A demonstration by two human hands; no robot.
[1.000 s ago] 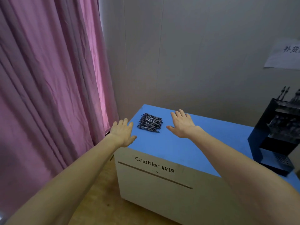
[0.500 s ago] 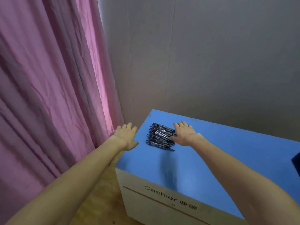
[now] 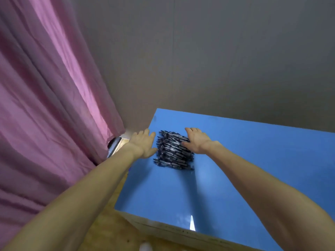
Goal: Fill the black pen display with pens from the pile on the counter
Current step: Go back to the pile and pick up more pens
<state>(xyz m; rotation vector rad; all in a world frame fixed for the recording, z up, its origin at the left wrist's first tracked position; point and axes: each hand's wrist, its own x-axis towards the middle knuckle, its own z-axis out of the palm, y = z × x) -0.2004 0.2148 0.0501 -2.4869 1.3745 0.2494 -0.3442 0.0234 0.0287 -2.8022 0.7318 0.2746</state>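
A pile of dark pens (image 3: 173,153) lies near the far left corner of the blue counter (image 3: 244,169). My left hand (image 3: 143,144) is at the pile's left side, fingers straight, its thumb close to the pens. On the pile's right side lies my right hand (image 3: 196,140), palm down with straight fingers, its thumb touching the pens. Neither hand holds a pen. The black pen display is out of view.
A pink curtain (image 3: 45,105) hangs at the left, close to the counter's left edge. A grey wall (image 3: 217,51) stands behind the counter. Wooden floor (image 3: 101,229) shows below the counter's front edge.
The view has moved closer and leftward, and the display has left the frame. Both hands have come in from either side to flank the pile, the right one now touching it.
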